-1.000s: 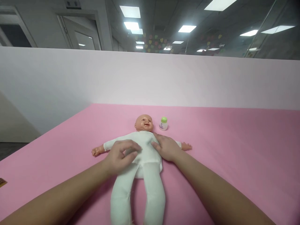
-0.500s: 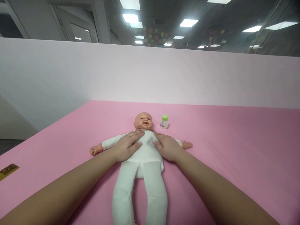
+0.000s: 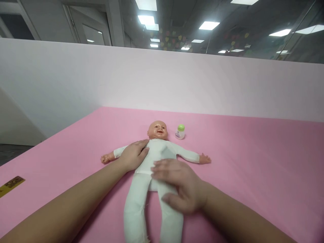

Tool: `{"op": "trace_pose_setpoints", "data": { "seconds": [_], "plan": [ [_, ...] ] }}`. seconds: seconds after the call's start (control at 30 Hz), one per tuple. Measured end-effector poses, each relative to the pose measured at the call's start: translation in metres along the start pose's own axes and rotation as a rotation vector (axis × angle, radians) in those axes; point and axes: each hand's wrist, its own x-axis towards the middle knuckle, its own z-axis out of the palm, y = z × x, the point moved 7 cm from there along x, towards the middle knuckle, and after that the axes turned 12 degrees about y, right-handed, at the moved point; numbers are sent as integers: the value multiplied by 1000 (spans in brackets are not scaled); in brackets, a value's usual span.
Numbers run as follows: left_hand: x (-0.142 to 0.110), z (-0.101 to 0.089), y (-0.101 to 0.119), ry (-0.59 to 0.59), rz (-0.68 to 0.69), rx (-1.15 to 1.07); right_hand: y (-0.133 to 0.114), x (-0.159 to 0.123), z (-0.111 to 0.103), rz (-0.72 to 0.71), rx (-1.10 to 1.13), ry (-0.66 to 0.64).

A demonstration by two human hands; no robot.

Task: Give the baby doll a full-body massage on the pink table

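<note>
A baby doll (image 3: 155, 157) with a white cloth body lies on its back on the pink surface, head away from me and arms spread. My left hand (image 3: 135, 154) rests flat on the side of its chest by the shoulder, fingers stretched out. Over the doll's lower belly and upper thigh is my right hand (image 3: 179, 184), slightly blurred, with fingers extended and thumb apart. Whether it touches the cloth I cannot tell. Neither hand grips anything. Beside the doll's head stands a small clear bottle (image 3: 180, 132) with a green cap.
The pink tabletop (image 3: 253, 162) ends at a white wall (image 3: 177, 81) at the back and left. A yellow and black label (image 3: 12, 185) sticks to the surface at the far left. Above the wall, glass reflects ceiling lights.
My right hand has left the doll's chest and moved down toward me, over its lower belly and thigh. The left hand stays on the chest. The view has shifted slightly.
</note>
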Motion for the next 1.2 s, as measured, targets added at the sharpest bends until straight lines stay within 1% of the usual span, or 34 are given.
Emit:
{"op": "trace_pose_setpoints", "data": {
  "seconds": [0.03,0.1,0.17,0.23,0.37,0.5,0.57,0.67,0.73,0.8,0.83,0.9,0.93,1.0,1.1,1.2],
  "plan": [
    [0,0,1,0,-3,7,-6,0,9,5,21,-61],
    [-1,1,3,-1,-1,30,-3,-2,26,69,0,-193],
    [-2,2,7,-4,14,62,15,-6,35,167,-81,-280],
    [-3,3,11,-9,35,90,39,-8,34,264,-178,-315],
    [-4,1,14,-17,58,100,86,-12,15,423,-356,-287],
    [-4,1,14,-17,55,80,118,-20,-6,594,-494,-210],
    [-3,1,14,-19,50,69,126,-25,-12,668,-531,-174],
    [-4,-2,11,-15,39,44,129,-29,-18,740,-568,-135],
    [-7,-10,9,8,33,17,127,-28,-20,748,-575,-118],
    [-12,-25,13,43,71,-53,124,-27,-20,742,-566,-108],
    [-17,-33,19,57,115,-113,123,-27,-19,740,-561,-107],
    [-27,-50,40,53,240,-286,123,-27,-20,751,-560,-104],
    [-33,-57,52,28,297,-382,123,-27,-20,757,-559,-105],
    [-42,-68,78,-35,372,-556,123,-27,-20,766,-552,-105],
    [-53,-72,109,-120,420,-737,124,-27,-20,766,-544,-93],
    [-58,-64,124,-183,434,-782,125,-27,-19,764,-553,-94]
  ]
}}
